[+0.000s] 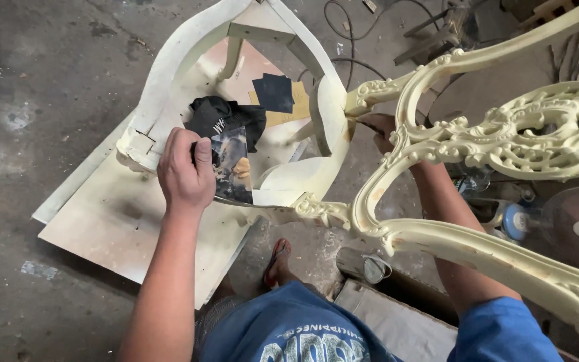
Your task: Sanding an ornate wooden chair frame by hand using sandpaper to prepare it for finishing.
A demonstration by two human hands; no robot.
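A cream-painted carved wooden chair lies tipped over, its ornate back [504, 144] at the right and its open seat frame [169, 74] at the left. My left hand [185, 171] presses a small dark sanding sheet against the seat rail near the front corner. My right hand [378, 127] reaches behind the carved back and grips the frame where the back meets the seat; the carving partly hides its fingers.
Pale boards [122, 228] lie under the chair on the concrete floor. A black cloth [226, 117] and dark sandpaper sheets [273, 92] rest inside the frame. A fan [574, 228] and a tin can [370, 267] sit at the right. My sandalled foot [277, 258] is below.
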